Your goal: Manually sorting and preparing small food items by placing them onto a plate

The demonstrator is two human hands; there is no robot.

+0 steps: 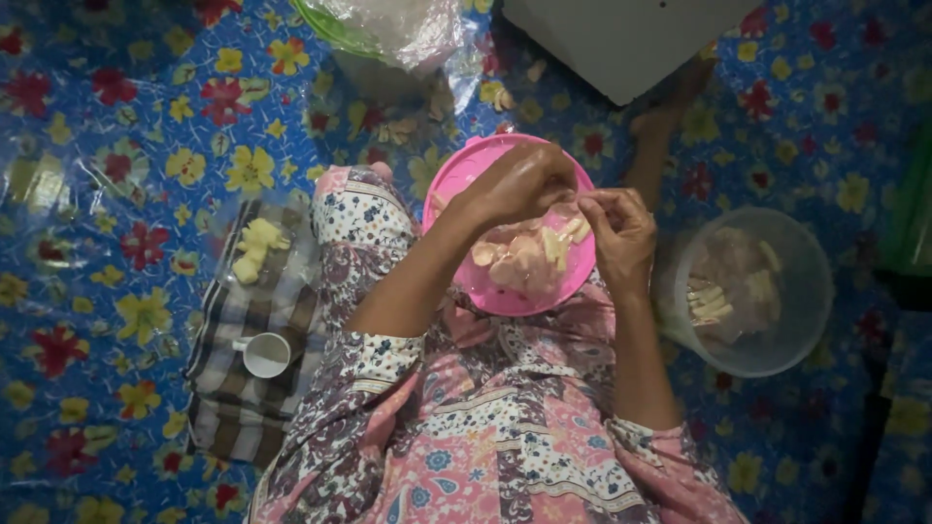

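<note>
Centre frame, over round pink plastic bowl (485,291) of pale slices (519,262): my left hand (515,184) and right hand (618,233) grip closed, each pinching a slice.

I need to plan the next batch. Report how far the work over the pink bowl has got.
Done: the clear round container at the person's right already holds a layer of pale pieces. In hand: both hands, left hand and right hand, meet over the pink bowl, fingers pinched on one small piece; exactly what they do to it is unclear. Left: a heap of pale slices remains in the bowl.
</note>
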